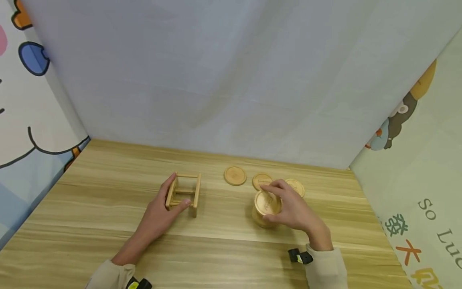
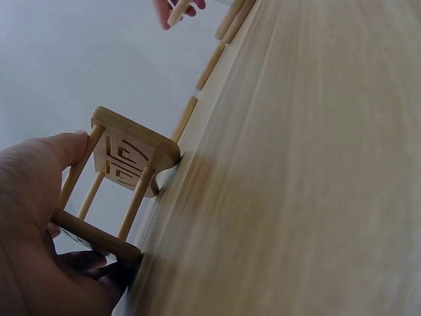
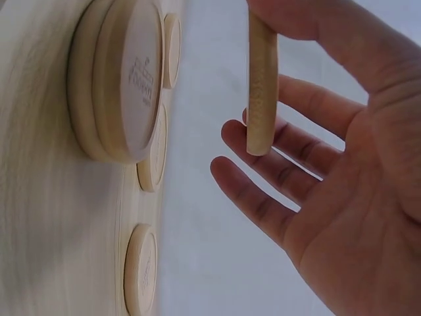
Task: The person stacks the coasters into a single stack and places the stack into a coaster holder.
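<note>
Right of centre in the head view, our right hand (image 1: 291, 208) pinches a coaster (image 3: 263, 85) by its rim, above and apart from the stack (image 3: 141, 85); at centre-left, our left hand (image 1: 160, 212) grips the rack (image 1: 197, 193). We'd do well to hold the coaster level, clear of the stack's edge, and steady the rack without squeezing its bars.

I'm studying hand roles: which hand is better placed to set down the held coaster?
Right, likely: the right hand holds the coaster above the stack; the left hand holds the rack.
</note>
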